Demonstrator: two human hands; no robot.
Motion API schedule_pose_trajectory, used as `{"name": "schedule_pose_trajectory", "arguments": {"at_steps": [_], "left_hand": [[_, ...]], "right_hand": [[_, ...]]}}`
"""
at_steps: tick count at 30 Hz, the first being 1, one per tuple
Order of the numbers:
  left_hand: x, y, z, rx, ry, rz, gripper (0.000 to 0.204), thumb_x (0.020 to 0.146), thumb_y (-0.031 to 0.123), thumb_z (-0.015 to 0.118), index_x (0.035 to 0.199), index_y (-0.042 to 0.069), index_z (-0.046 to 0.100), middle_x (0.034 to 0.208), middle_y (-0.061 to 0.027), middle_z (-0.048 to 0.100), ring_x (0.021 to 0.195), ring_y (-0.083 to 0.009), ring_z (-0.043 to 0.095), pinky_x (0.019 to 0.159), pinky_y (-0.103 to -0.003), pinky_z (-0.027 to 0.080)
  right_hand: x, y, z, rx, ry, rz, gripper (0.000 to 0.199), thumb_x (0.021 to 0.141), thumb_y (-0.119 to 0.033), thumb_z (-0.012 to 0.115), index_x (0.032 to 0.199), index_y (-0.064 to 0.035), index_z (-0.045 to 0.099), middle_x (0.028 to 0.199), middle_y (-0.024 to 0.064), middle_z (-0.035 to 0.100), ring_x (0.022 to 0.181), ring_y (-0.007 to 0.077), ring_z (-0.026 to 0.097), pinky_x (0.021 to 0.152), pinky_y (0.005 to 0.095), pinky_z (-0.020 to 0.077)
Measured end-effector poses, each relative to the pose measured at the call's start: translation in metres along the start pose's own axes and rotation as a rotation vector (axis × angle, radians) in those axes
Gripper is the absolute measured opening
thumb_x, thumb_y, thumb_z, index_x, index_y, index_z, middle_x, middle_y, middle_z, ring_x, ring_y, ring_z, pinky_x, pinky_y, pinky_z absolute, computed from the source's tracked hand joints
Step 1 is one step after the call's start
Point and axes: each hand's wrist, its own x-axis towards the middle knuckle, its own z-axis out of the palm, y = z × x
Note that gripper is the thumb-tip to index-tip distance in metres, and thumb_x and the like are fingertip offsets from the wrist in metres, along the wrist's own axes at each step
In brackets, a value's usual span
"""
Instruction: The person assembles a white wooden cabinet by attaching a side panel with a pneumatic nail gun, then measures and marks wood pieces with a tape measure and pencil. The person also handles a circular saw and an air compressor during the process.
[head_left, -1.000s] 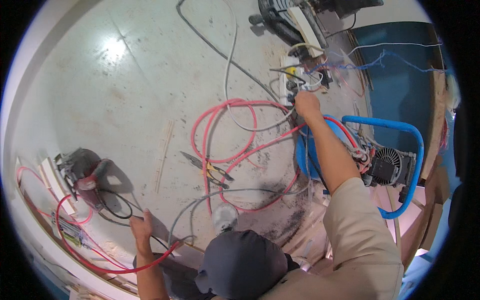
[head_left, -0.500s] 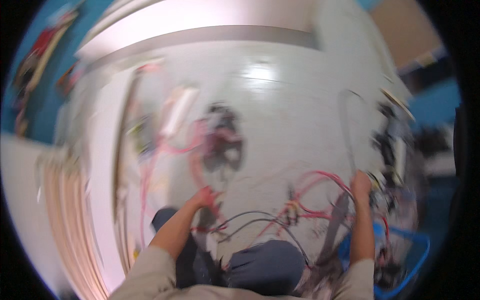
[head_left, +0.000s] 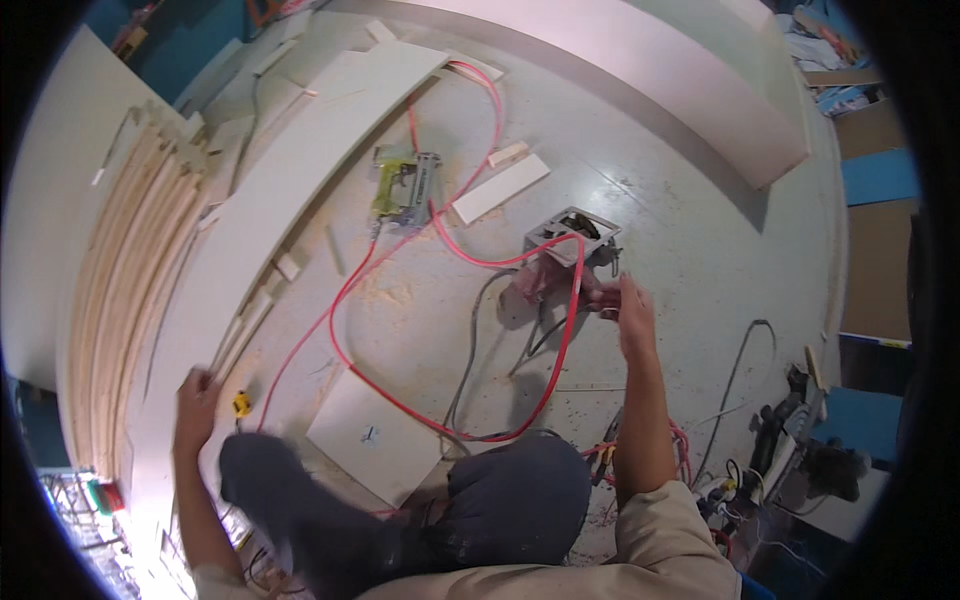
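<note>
My left hand [head_left: 198, 398] is at the inner edge of a long white board [head_left: 290, 180], its fingers curled over that edge. On the floor ahead of me lies a circular saw [head_left: 575, 238], its flat metal base turned up and its body dusty pink. My right hand [head_left: 628, 312] is beside the saw, fingers reaching toward it and partly in shadow; nothing shows gripped in them. A red air hose [head_left: 490, 262] loops across the saw and back past my knees. Farther left, a nail gun [head_left: 405, 188] with a yellow-green wrapping lies on the floor.
A white panel [head_left: 372, 440] lies before my knees. Stacked boards [head_left: 135, 300] stand at the left, with a small yellow tool [head_left: 241, 403] near my left hand. A short white board [head_left: 502, 188] lies beyond the hose. A large white cabinet [head_left: 690, 90] stands far right; tools and cables [head_left: 770, 470] crowd the right.
The view has swung left and sharpened. My right hand has come over to the saw, while my left has left the red hose and moved to the long board.
</note>
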Motion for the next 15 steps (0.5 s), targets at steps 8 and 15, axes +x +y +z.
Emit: {"name": "schedule_pose_trajectory", "arguments": {"at_steps": [8, 15], "left_hand": [[0.017, -0.097, 0.021, -0.061, -0.325, -0.08, 0.023, 0.085, 0.015, 0.061, 0.101, -0.002, 0.058, 0.084, -0.0134, 0.063, 0.081, -0.021, 0.062, 0.074, -0.034, 0.05], [0.134, -0.085, 0.142, -0.186, -0.491, 0.266, 0.027, 0.084, 0.022, 0.065, 0.097, -0.001, 0.06, 0.092, -0.0206, 0.067, 0.086, -0.0306, 0.066, 0.076, -0.039, 0.052]], "right_hand": [[-0.081, -0.1, 0.125, -0.185, -0.36, -0.119, 0.032, 0.097, -0.017, 0.047, 0.119, 0.0052, 0.052, 0.07, -0.0003, 0.052, 0.056, 0.007, 0.048, 0.053, 0.0219, 0.0397], [-0.189, -0.234, 0.131, -0.05, -0.146, -0.655, 0.043, 0.098, -0.018, 0.046, 0.133, 0.0054, 0.046, 0.058, -0.0061, 0.036, 0.046, 0.0024, 0.033, 0.04, 0.0179, 0.0253]]}}
